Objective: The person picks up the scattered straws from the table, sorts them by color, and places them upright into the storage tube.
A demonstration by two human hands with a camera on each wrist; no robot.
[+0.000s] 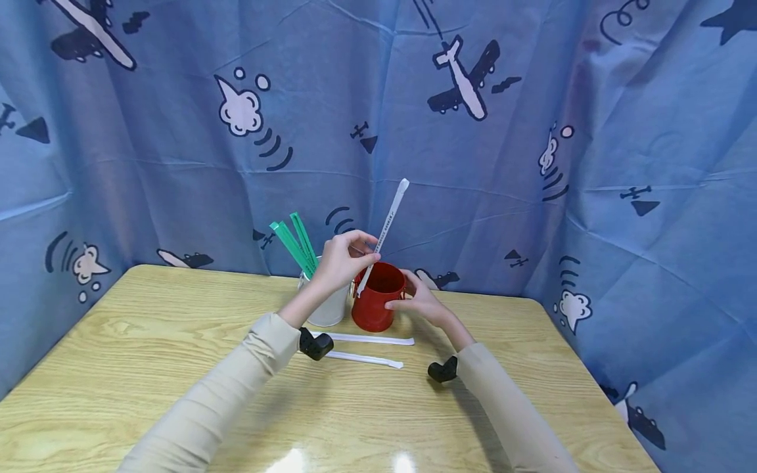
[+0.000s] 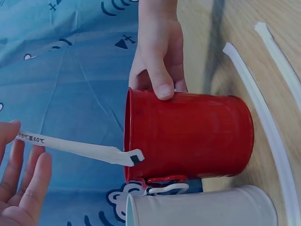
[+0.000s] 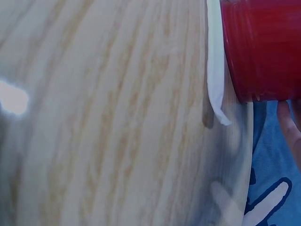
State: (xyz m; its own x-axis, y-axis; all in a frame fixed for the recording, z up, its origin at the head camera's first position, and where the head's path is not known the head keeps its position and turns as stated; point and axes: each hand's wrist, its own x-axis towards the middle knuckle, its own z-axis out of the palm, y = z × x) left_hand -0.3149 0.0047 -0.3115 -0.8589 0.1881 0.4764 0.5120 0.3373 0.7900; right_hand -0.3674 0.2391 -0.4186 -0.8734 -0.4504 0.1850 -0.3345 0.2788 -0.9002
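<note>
My left hand [image 1: 342,259] pinches a white paper-wrapped straw [image 1: 391,213] between thumb and fingers. The straw leans, its top pointing up and right, and its lower end overlaps the rim of the red pail [image 1: 374,314]. In the left wrist view that lower end [image 2: 101,151] crosses the pail's outer side near the rim. With thumb in front and fingers around the far side, my right hand [image 1: 424,303] grips the pail, which stands upright on the table. Part of that hand [image 3: 291,127] shows beside the pail in the right wrist view.
Left of the red pail stands a white pail [image 1: 328,314] holding green-wrapped straws [image 1: 294,244], partly behind my left hand. Two more white wrapped straws [image 1: 378,339] lie on the wooden table [image 1: 177,328] in front of the pails. A blue printed curtain [image 1: 331,98] hangs behind.
</note>
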